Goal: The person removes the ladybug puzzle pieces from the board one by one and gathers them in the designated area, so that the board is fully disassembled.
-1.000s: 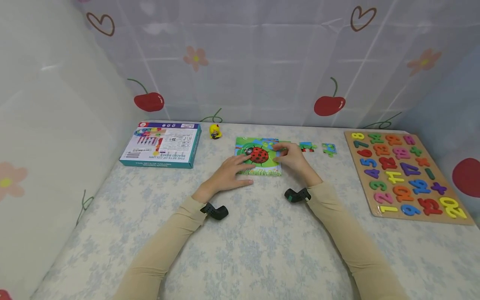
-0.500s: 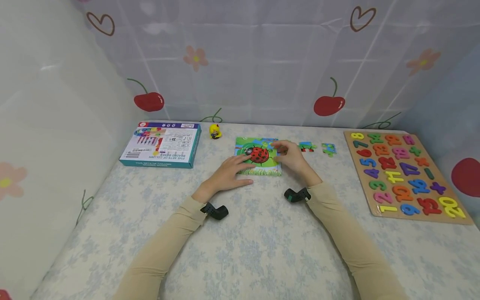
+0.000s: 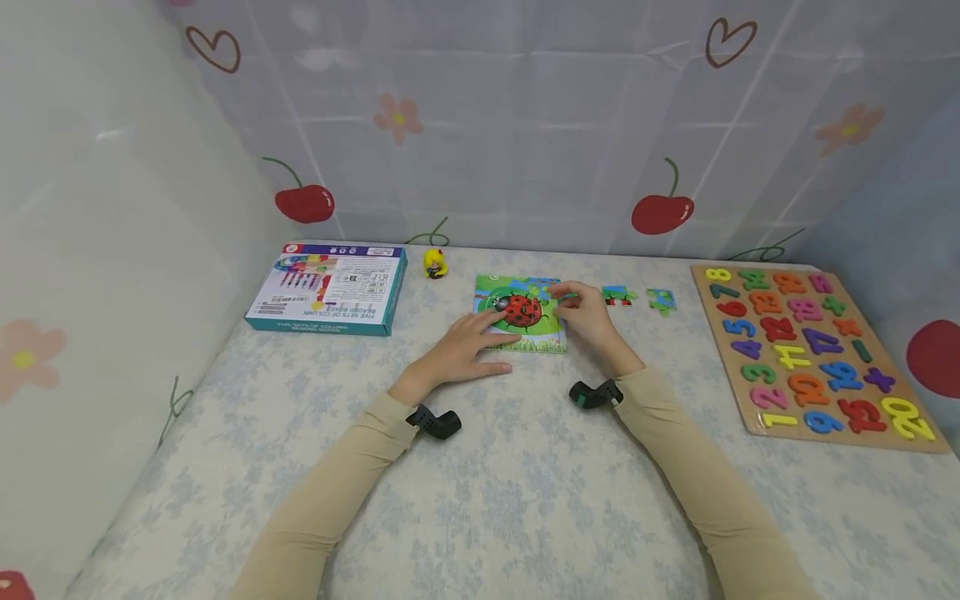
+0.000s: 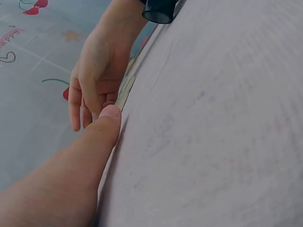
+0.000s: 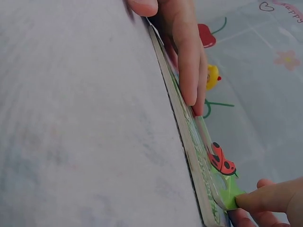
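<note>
A ladybug jigsaw puzzle (image 3: 543,343) in a thin green-edged board lies flat on the table. My left hand (image 3: 465,346) rests on its left part, fingers spread and extended, thumb on the cloth near the front edge. At the puzzle's right side, my right hand (image 3: 588,321) bends thumb and fingers together. From the right wrist view, that hand pinches a green puzzle piece (image 5: 225,170) bearing red-and-black ladybug parts, tilted up from the board. The left wrist view shows the left thumb (image 4: 102,137) large, with the right hand beyond it; the piece is hidden there.
Two loose puzzle pieces (image 3: 662,301) (image 3: 618,296) lie right of the right hand. A teal-edged box (image 3: 330,287) and a small yellow figure (image 3: 434,263) stand at the back left. A wooden number board (image 3: 720,333) covers the right side.
The head view has shifted slightly. My left hand stays on the puzzle. My right hand keeps its place at the right edge, its fingers shifting only a little with the piece.
</note>
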`<act>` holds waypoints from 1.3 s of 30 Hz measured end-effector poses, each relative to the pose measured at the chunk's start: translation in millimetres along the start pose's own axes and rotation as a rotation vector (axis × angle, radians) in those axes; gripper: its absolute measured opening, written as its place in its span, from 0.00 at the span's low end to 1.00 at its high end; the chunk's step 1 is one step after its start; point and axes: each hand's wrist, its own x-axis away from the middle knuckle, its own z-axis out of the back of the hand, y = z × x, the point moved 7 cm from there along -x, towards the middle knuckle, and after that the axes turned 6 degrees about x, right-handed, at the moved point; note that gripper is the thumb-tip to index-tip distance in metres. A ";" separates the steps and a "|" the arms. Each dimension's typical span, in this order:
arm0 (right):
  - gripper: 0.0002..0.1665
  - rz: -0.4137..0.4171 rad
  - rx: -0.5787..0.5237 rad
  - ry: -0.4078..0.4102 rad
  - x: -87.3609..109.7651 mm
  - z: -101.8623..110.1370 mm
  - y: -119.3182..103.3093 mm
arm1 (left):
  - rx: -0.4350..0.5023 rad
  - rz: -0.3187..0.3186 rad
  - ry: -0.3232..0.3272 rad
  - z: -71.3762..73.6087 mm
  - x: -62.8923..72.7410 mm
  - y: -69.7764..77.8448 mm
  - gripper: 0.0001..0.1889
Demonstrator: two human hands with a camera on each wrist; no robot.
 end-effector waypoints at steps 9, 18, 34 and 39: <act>0.18 -0.019 0.023 0.005 3.2 0.2 -0.5 | -0.141 0.067 0.000 -5.8 -3.1 19.5 0.30; 0.18 -0.027 0.005 -0.002 3.3 2.4 1.1 | -0.170 0.107 -0.073 -14.7 -4.6 29.0 0.31; 0.18 -0.194 -0.031 0.212 28.6 69.8 17.7 | -0.170 0.061 0.026 -13.8 -7.5 26.6 0.26; 0.17 -0.328 0.014 0.354 53.7 106.6 39.6 | -0.140 0.060 0.048 -11.8 -6.1 23.8 0.25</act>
